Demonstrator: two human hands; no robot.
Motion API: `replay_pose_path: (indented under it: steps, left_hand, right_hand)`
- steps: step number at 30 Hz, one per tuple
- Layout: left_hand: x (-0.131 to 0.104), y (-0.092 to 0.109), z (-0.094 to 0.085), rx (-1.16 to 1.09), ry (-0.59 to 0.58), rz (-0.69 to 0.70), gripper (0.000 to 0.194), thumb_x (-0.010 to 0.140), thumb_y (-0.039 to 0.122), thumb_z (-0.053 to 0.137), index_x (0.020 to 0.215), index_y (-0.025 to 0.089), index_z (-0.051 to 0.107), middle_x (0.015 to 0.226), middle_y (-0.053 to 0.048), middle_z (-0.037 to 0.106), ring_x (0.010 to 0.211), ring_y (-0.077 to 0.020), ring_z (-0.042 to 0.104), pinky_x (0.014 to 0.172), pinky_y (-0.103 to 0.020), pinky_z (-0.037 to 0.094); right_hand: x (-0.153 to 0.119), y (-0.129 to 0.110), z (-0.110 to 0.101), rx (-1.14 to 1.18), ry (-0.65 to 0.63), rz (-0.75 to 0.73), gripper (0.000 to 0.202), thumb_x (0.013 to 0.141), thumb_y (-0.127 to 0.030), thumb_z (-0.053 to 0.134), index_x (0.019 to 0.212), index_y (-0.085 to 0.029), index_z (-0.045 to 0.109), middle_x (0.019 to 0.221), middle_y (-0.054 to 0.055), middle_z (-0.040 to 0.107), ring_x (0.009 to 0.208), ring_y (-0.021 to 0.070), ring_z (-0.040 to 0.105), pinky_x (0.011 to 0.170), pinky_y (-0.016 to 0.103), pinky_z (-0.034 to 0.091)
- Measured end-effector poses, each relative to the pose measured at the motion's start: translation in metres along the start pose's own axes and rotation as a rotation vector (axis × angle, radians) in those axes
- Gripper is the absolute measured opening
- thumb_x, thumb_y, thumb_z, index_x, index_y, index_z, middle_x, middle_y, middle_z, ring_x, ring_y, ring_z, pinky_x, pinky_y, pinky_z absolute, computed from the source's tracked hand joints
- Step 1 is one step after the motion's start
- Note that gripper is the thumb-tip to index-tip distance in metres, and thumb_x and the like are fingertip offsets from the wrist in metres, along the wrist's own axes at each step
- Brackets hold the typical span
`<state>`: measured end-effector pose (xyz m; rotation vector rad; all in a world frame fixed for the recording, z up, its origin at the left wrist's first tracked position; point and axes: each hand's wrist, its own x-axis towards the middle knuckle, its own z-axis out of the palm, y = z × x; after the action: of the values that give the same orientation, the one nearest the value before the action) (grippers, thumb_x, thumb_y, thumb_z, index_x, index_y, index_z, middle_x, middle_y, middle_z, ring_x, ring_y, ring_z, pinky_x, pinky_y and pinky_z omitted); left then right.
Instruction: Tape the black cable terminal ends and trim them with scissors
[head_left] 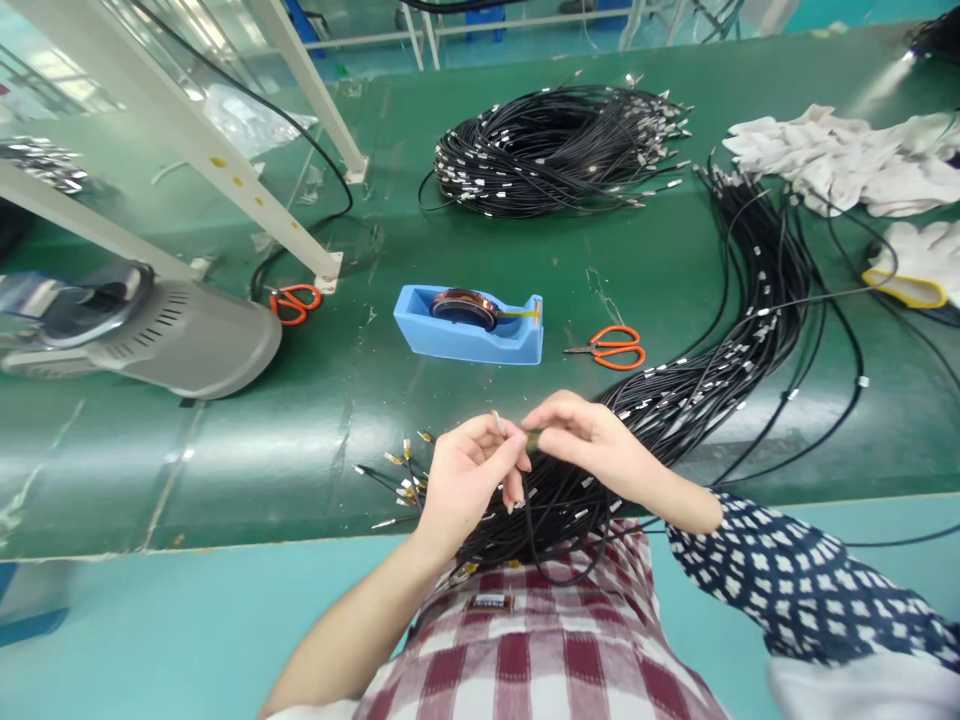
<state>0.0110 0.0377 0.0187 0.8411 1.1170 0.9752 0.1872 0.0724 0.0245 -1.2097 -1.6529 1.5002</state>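
Observation:
My left hand (469, 475) is closed in a pinch on a thin black cable, whose small pale end (497, 422) sticks up past the fingertips. My right hand (596, 440) is close beside it, thumb and fingers together on a small piece of amber tape (532, 438) that reaches the left fingertips. Under both hands lies a thick bundle of black cables (559, 490), trailing away to the right. Several ends with amber wrapping (409, 485) poke out left of my left hand. Beyond the hands stands a blue tape dispenser (469, 340) with a roll of amber tape (465, 308).
Orange-handled scissors (619, 347) lie right of the dispenser; another orange-handled pair (296, 302) is by a white frame post (262, 200). A grey machine (195, 335) sits at left. A coiled cable bundle (547, 150) and white gloves (847, 160) rest on the green table (300, 430).

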Motion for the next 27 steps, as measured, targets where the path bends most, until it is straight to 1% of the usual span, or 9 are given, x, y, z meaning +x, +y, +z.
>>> replay_pose_path:
  steps: [2, 5, 7, 8, 13, 16, 21, 27]
  left_hand:
    - [-0.001, -0.001, 0.000, -0.016, -0.003, 0.007, 0.023, 0.084, 0.034, 0.070, 0.081, 0.013, 0.060, 0.063, 0.000, 0.064, 0.038, -0.0080, 0.056, 0.035, -0.018, 0.045]
    - [-0.003, 0.001, 0.000, -0.049, -0.032, 0.009, 0.025, 0.087, 0.034, 0.066, 0.100, 0.013, 0.061, 0.072, -0.001, 0.067, 0.046, -0.0109, 0.062, 0.041, -0.021, 0.051]
    - [-0.006, 0.004, 0.001, -0.051, -0.054, 0.003, 0.031, 0.088, 0.033, 0.065, 0.111, 0.013, 0.058, 0.076, -0.002, 0.068, 0.049, -0.0126, 0.065, 0.044, -0.024, 0.054]
    - [-0.007, 0.005, 0.001, -0.042, -0.056, 0.000, 0.033, 0.088, 0.032, 0.065, 0.113, 0.013, 0.057, 0.076, -0.002, 0.069, 0.048, -0.0128, 0.065, 0.044, -0.024, 0.054]
    - [-0.012, 0.007, 0.005, 0.014, 0.014, 0.018, 0.034, 0.082, 0.029, 0.071, 0.109, 0.012, 0.059, 0.070, -0.002, 0.070, 0.043, -0.0113, 0.061, 0.040, -0.021, 0.051]
    - [-0.014, 0.007, 0.007, 0.033, 0.046, 0.045, 0.032, 0.081, 0.029, 0.072, 0.107, 0.013, 0.061, 0.068, -0.001, 0.070, 0.041, -0.0106, 0.060, 0.039, -0.020, 0.051]
    - [-0.017, 0.007, 0.008, 0.059, 0.047, 0.071, 0.028, 0.083, 0.027, 0.070, 0.106, 0.014, 0.062, 0.068, -0.001, 0.070, 0.041, -0.0100, 0.060, 0.039, -0.020, 0.051]
    - [-0.019, 0.008, 0.007, 0.101, 0.055, 0.082, 0.027, 0.083, 0.025, 0.070, 0.106, 0.014, 0.062, 0.067, -0.001, 0.070, 0.041, -0.0097, 0.059, 0.039, -0.020, 0.052]
  right_hand:
    - [-0.003, 0.001, 0.003, 0.007, 0.057, -0.002, 0.021, 0.080, -0.042, 0.069, 0.081, -0.021, 0.071, 0.083, 0.003, 0.062, 0.069, 0.0137, 0.057, 0.059, 0.027, 0.045]
    - [-0.004, 0.001, 0.000, 0.003, 0.149, -0.045, 0.016, 0.081, -0.036, 0.069, 0.074, -0.022, 0.071, 0.077, 0.001, 0.061, 0.064, 0.0126, 0.054, 0.057, 0.027, 0.043]
    - [-0.004, -0.002, -0.004, -0.013, 0.167, -0.066, 0.014, 0.081, -0.034, 0.069, 0.074, -0.023, 0.071, 0.077, 0.001, 0.062, 0.064, 0.0126, 0.053, 0.058, 0.027, 0.043]
    - [-0.004, -0.004, -0.006, -0.026, 0.158, -0.075, 0.013, 0.081, -0.033, 0.070, 0.074, -0.022, 0.072, 0.077, 0.001, 0.062, 0.064, 0.0127, 0.053, 0.058, 0.027, 0.043]
    - [-0.005, -0.017, -0.006, -0.099, 0.071, -0.106, 0.012, 0.082, -0.029, 0.070, 0.073, -0.022, 0.073, 0.077, 0.001, 0.062, 0.064, 0.0114, 0.054, 0.058, 0.026, 0.042]
    - [-0.005, -0.021, -0.004, -0.138, 0.070, -0.115, 0.012, 0.082, -0.027, 0.070, 0.073, -0.021, 0.073, 0.077, 0.001, 0.062, 0.064, 0.0104, 0.055, 0.058, 0.024, 0.042]
    - [-0.004, -0.021, -0.003, -0.158, 0.067, -0.121, 0.012, 0.083, -0.025, 0.070, 0.073, -0.019, 0.073, 0.077, 0.001, 0.062, 0.063, 0.0090, 0.055, 0.056, 0.023, 0.042]
    - [-0.004, -0.022, -0.002, -0.165, 0.061, -0.115, 0.013, 0.083, -0.024, 0.069, 0.071, -0.018, 0.071, 0.076, 0.000, 0.062, 0.064, 0.0087, 0.055, 0.056, 0.022, 0.042]
